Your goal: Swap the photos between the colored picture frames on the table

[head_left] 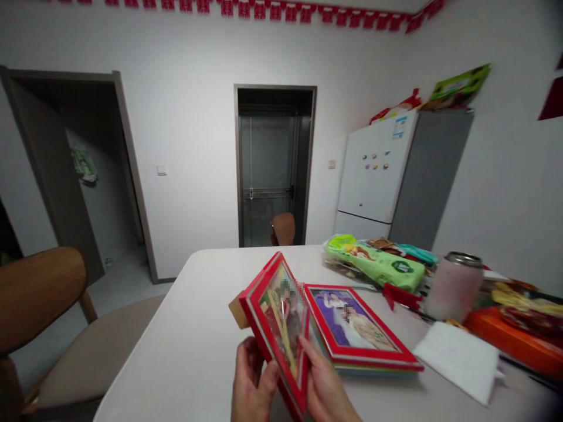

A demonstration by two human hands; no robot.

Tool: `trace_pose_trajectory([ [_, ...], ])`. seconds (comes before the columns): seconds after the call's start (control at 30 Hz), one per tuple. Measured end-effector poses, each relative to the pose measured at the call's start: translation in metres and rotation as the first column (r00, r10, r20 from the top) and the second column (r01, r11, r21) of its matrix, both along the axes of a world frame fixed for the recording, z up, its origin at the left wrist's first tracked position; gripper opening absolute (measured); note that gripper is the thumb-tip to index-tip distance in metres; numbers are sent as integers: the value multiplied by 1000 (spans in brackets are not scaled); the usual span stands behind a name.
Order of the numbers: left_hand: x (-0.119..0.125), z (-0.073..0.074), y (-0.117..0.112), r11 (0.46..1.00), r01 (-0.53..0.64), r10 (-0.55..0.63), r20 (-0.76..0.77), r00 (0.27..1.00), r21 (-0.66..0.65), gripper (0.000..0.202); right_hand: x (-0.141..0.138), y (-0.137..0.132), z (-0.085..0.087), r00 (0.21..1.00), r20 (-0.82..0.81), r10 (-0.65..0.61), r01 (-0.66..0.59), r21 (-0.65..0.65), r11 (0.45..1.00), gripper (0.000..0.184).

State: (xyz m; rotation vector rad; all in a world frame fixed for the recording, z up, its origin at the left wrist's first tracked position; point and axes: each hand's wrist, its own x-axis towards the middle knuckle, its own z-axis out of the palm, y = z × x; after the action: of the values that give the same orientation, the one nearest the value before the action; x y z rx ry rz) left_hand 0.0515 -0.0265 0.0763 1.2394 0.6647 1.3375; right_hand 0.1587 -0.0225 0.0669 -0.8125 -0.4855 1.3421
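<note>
A red-framed photo (276, 319) is held up tilted over the white table (189, 346), near its front edge. My left hand (253, 381) grips the frame's lower left edge with fingers curled round it. My right hand (328, 390) holds the lower right edge, the thumb pressed on the front. A brown cardboard stand (237, 310) sticks out behind the frame. A second red-framed photo (356, 328) lies flat on a small stack just to the right.
A green snack bag (378, 264), a pink cup (453, 287), a white cloth (460, 357) and an orange box (514, 340) crowd the table's right side. A wooden chair (48, 328) stands at left. A white fridge (382, 176) and two doorways lie beyond.
</note>
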Motion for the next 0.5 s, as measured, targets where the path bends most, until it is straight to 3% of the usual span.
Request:
trace_pose_trajectory([
  [0.07, 15, 17, 1, 997, 55, -47, 137, 989, -55, 56, 44, -2, 23, 995, 91, -32, 35, -27, 999, 43],
  [0.13, 31, 27, 5, 977, 147, -110, 225, 968, -156, 53, 95, 0, 42, 973, 232, 18, 10, -118, 993, 43],
  [0.23, 64, 21, 13, 943, 196, -144, 203, 969, -267, 45, 161, 6, 54, 853, 509, 111, -16, -187, 982, 38],
  [0.33, 98, 3, 22, 955, 154, -126, 121, 985, -255, 38, 202, 14, 48, 744, 655, 135, 36, -241, 970, 32],
  [0.5, 128, -22, 32, 971, 112, -118, -17, 993, -213, 28, 231, 25, 25, 698, 706, 121, 104, -266, 958, 27],
])
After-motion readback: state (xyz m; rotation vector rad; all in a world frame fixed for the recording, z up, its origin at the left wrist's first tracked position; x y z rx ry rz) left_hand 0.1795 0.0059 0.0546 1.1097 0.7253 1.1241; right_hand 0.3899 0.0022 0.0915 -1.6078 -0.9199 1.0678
